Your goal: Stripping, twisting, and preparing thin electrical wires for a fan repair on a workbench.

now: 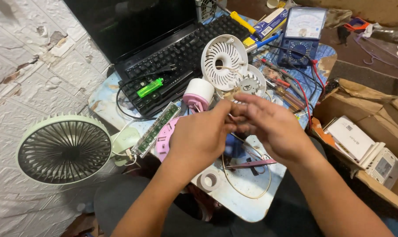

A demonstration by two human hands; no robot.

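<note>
My left hand (pixel 202 135) and my right hand (pixel 269 123) meet above a small cluttered table (pixel 247 206). Their fingertips pinch together on something small and thin, perhaps wires; what it is stays hidden by blur. Just beyond the fingers lie a white round fan grille (pixel 224 59), a white fan housing with a small impeller (pixel 250 83) and a pink and white cylindrical part (pixel 198 94). Under my left hand a pink round base (pixel 163 139) and a long green circuit board (pixel 156 129) show.
A black laptop (pixel 172 57) with a green lighter (pixel 149 87) on its keys stands at the back. A blue analog multimeter (pixel 302 35) with red and black leads sits back right. A pale green desk fan (pixel 63 149) is left, a cardboard box (pixel 374 131) right, a tape roll (pixel 208 180) near.
</note>
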